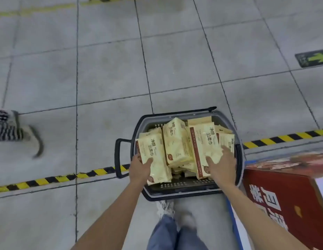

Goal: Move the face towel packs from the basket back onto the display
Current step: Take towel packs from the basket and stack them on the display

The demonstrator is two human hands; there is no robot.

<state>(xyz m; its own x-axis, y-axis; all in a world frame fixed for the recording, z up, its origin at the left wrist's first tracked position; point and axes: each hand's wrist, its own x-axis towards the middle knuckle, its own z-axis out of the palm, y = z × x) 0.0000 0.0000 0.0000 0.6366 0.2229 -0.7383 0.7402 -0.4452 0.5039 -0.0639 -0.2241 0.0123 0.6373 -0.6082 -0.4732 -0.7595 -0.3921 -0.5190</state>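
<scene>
A dark plastic shopping basket (180,191) stands on the tiled floor in front of my feet. It holds several cream-yellow face towel packs with brown edges. My left hand (140,169) grips the leftmost pack (154,156) at its lower left side. My right hand (223,166) grips a tilted pack (205,147) on the right side of the basket, thumb on its front. Another pack (176,141) leans between the two. The red display (290,199) sits at the lower right, beside the basket.
A yellow-black hazard stripe (54,179) crosses the floor behind the basket. Another person's leg in striped trousers and a grey shoe (33,139) is at the left edge. A green arrow floor sticker (312,58) lies far right. My jeans and white shoe (165,209) are below the basket.
</scene>
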